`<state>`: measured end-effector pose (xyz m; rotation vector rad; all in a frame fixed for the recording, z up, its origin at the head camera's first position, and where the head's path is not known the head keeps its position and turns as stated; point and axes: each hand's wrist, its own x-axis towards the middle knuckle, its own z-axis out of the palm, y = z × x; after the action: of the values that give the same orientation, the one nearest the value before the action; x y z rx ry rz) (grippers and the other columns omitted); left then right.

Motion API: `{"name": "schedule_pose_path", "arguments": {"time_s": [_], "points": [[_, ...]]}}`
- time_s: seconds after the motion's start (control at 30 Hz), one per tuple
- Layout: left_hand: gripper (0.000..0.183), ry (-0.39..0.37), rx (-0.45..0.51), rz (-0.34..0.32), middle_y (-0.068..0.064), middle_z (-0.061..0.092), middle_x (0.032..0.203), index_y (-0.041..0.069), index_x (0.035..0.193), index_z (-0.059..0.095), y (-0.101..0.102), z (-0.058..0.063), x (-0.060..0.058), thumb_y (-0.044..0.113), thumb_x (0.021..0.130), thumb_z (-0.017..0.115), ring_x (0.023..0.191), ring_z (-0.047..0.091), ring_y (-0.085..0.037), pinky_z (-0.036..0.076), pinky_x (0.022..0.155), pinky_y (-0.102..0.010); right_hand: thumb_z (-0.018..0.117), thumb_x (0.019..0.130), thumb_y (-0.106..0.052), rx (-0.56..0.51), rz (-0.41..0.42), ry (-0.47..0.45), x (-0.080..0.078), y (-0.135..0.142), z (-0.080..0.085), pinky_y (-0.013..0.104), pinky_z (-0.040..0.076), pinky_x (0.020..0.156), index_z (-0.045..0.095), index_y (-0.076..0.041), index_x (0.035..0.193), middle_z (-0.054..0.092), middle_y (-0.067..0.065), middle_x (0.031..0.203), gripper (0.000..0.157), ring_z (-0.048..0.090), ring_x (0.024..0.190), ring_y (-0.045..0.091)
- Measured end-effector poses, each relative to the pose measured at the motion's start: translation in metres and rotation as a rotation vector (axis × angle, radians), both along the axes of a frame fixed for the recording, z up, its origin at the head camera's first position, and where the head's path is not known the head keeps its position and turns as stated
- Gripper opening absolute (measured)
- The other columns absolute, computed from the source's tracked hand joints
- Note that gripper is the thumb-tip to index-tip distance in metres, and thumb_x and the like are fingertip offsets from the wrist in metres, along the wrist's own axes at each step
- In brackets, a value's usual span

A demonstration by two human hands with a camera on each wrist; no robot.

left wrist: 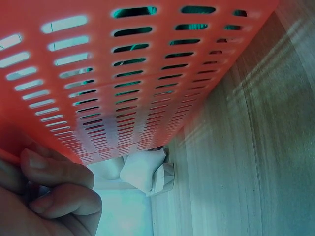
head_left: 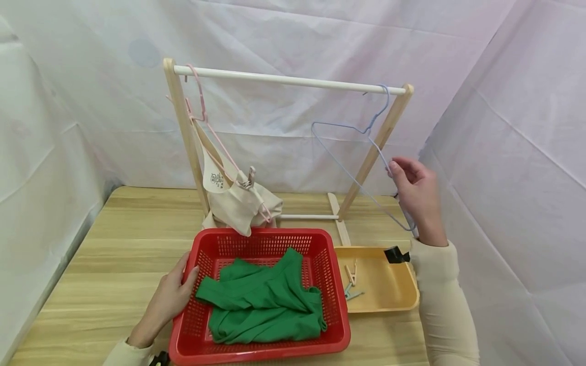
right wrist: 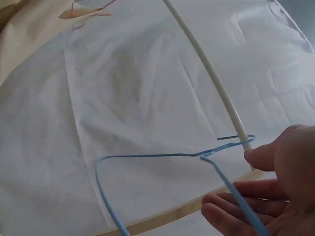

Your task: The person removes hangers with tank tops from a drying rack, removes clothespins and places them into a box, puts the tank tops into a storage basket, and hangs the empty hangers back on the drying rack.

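Note:
My left hand (head_left: 170,295) grips the left rim of a red plastic basket (head_left: 341,333); its curled fingers (left wrist: 59,169) show beside the slotted wall in the left wrist view. A crumpled green cloth garment (head_left: 270,300) lies inside the basket. On the right, a blue wire hanger (head_left: 341,165) hangs by its hook from the white bar of a clothes rack (head_left: 293,80). My right hand (head_left: 417,190) is at the hanger's right arm. In the right wrist view the wire crosses before its loosely bent fingers (right wrist: 221,216), with the thumb held apart.
A cream garment (head_left: 238,203) hangs at the rack's left on a pink hanger (head_left: 215,134), with a clip (head_left: 248,178) on it. Right of the basket, a yellow tray (head_left: 384,287) holds clothespins (head_left: 351,273). White sheets surround the wooden table (head_left: 91,274).

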<state>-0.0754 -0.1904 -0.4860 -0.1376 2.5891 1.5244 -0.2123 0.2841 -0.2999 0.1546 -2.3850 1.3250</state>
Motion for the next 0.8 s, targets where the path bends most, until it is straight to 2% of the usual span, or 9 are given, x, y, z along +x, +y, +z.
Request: {"name": "schedule_pose_path", "arguments": {"time_s": [0.07, 0.17, 0.27, 0.37, 0.5, 0.63, 0.8], "points": [[0.055, -0.001, 0.0, 0.003, -0.027, 0.064, 0.109, 0.013, 0.155, 0.025, 0.0, -0.001, 0.0, 0.026, 0.106, 0.047, 0.059, 0.07, -0.02, 0.055, 0.045, -0.033, 0.058, 0.1, -0.034, 0.109, -0.081, 0.048, 0.004, -0.001, 0.002, 0.011, 0.047, 0.08, 0.066, -0.001, 0.122, 0.07, 0.014, 0.11, 0.04, 0.062, 0.089, 0.0], [0.054, -0.002, 0.001, 0.005, -0.027, 0.064, 0.108, 0.014, 0.155, 0.027, 0.0, -0.001, 0.0, 0.025, 0.106, 0.047, 0.06, 0.069, -0.019, 0.055, 0.045, -0.032, 0.059, 0.1, -0.032, 0.171, -0.144, 0.089, 0.008, -0.005, 0.007, 0.014, 0.048, 0.086, 0.066, -0.001, 0.121, 0.07, 0.015, 0.113, 0.038, 0.066, 0.096, 0.01], [0.053, 0.0, -0.002, 0.007, -0.026, 0.064, 0.107, 0.014, 0.154, 0.027, 0.0, -0.002, 0.001, 0.026, 0.106, 0.047, 0.059, 0.069, -0.019, 0.055, 0.045, -0.032, 0.06, 0.099, -0.027, 0.176, -0.171, 0.14, 0.012, -0.009, 0.01, 0.022, 0.051, 0.093, 0.066, 0.001, 0.121, 0.069, 0.015, 0.116, 0.036, 0.067, 0.104, 0.025], [0.054, -0.002, -0.001, 0.011, -0.026, 0.064, 0.107, 0.013, 0.155, 0.026, 0.0, -0.001, 0.001, 0.026, 0.106, 0.047, 0.059, 0.069, -0.019, 0.055, 0.045, -0.032, 0.061, 0.099, -0.024, 0.165, -0.182, 0.193, 0.014, -0.015, 0.012, 0.025, 0.05, 0.096, 0.066, 0.002, 0.12, 0.069, 0.015, 0.117, 0.034, 0.067, 0.108, 0.029], [0.054, -0.005, 0.002, 0.016, -0.026, 0.064, 0.106, 0.013, 0.155, 0.026, 0.0, -0.001, 0.001, 0.025, 0.106, 0.047, 0.059, 0.069, -0.019, 0.055, 0.045, -0.033, 0.063, 0.097, -0.015, 0.143, -0.137, 0.319, 0.016, -0.024, 0.012, 0.019, 0.049, 0.094, 0.067, 0.006, 0.114, 0.069, 0.019, 0.112, 0.027, 0.067, 0.105, 0.031], [0.053, 0.003, 0.0, 0.02, -0.027, 0.064, 0.106, 0.012, 0.154, 0.027, 0.001, -0.001, 0.0, 0.024, 0.106, 0.047, 0.059, 0.069, -0.019, 0.055, 0.045, -0.032, 0.065, 0.094, -0.006, 0.147, -0.031, 0.421, 0.015, -0.035, 0.012, 0.016, 0.049, 0.091, 0.069, 0.007, 0.109, 0.07, 0.02, 0.105, 0.021, 0.068, 0.098, 0.033], [0.051, 0.025, 0.002, 0.024, -0.027, 0.065, 0.107, 0.014, 0.153, 0.03, 0.001, -0.002, 0.0, 0.025, 0.106, 0.047, 0.058, 0.069, -0.019, 0.055, 0.045, -0.032, 0.066, 0.094, -0.006, 0.165, 0.111, 0.369, 0.016, -0.052, 0.01, 0.011, 0.048, 0.087, 0.07, 0.004, 0.11, 0.072, 0.015, 0.104, 0.019, 0.069, 0.092, 0.026]]}}
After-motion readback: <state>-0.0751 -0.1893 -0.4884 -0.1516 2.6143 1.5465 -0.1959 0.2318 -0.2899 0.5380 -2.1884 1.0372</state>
